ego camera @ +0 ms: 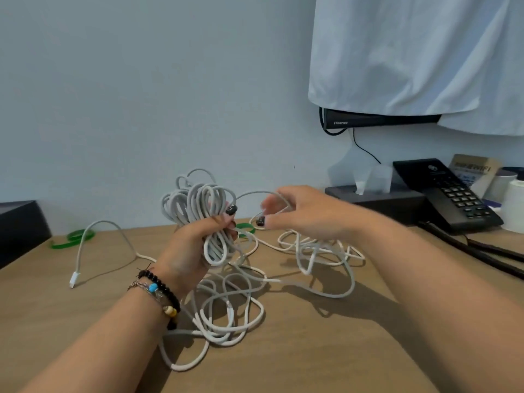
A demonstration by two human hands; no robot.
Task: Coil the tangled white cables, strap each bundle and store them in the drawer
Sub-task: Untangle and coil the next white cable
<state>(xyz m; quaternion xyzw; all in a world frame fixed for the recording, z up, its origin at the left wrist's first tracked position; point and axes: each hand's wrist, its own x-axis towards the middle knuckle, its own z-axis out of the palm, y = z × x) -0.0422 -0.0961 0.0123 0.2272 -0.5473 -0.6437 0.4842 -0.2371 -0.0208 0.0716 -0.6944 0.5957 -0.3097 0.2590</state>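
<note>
Head view: left hand [195, 245] grips looped white cable coil [198, 205]; wooden desk [340, 350].

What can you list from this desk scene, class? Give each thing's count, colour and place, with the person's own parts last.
coiled cable bundle: one, white, gripped in the left hand above the desk
loose cables: count unclear, white, tangled on the desk
cable plug: one, white, desk left
straps: at least two, green, rear of desk
desk: one, brown wood
telephone: one, black, desk right
tissue box: one, dark, beside the telephone
television: one, black, on the wall under a white cloth
bracelets: several, beaded, left wrist
left hand: holds the bundle
right hand: pinches a cable strand
</note>
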